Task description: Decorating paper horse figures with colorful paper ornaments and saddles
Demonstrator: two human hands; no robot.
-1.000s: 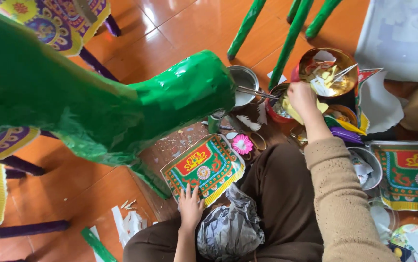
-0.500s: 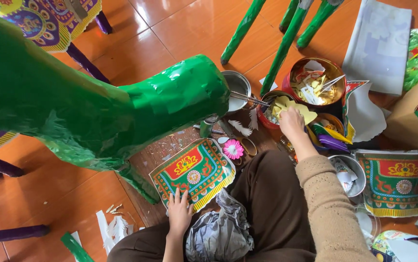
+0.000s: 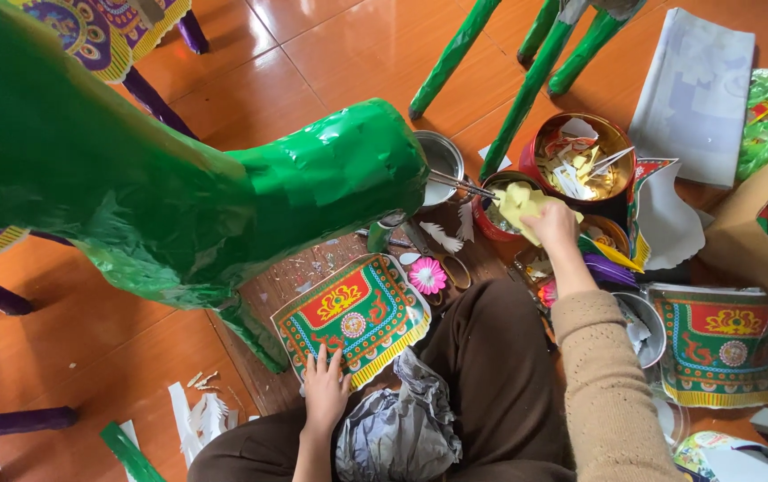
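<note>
My right hand (image 3: 552, 223) grips a pale yellow paper piece (image 3: 519, 202) above a red bowl (image 3: 491, 223) of scraps. My left hand (image 3: 326, 386) lies flat, fingers spread, on the near edge of a green, red and yellow patterned paper panel (image 3: 353, 312) on the floor by my knee. A large green paper animal figure (image 3: 161, 192) fills the left of the view, its head (image 3: 348, 174) close to the bowls. A pink paper flower (image 3: 427, 276) lies just right of the panel.
A steel bowl (image 3: 442, 161), a brown bowl of paper cutouts (image 3: 580, 161), a second patterned panel (image 3: 723, 344), a cardboard box (image 3: 759, 232), green stick legs (image 3: 527, 85) and crumpled grey plastic (image 3: 397, 424) crowd the orange tiled floor. Purple legs (image 3: 9, 419) stand at left.
My right hand has drawn back from the brown bowl toward the red bowl, now with yellow paper in it. My left hand stays on the patterned panel.
</note>
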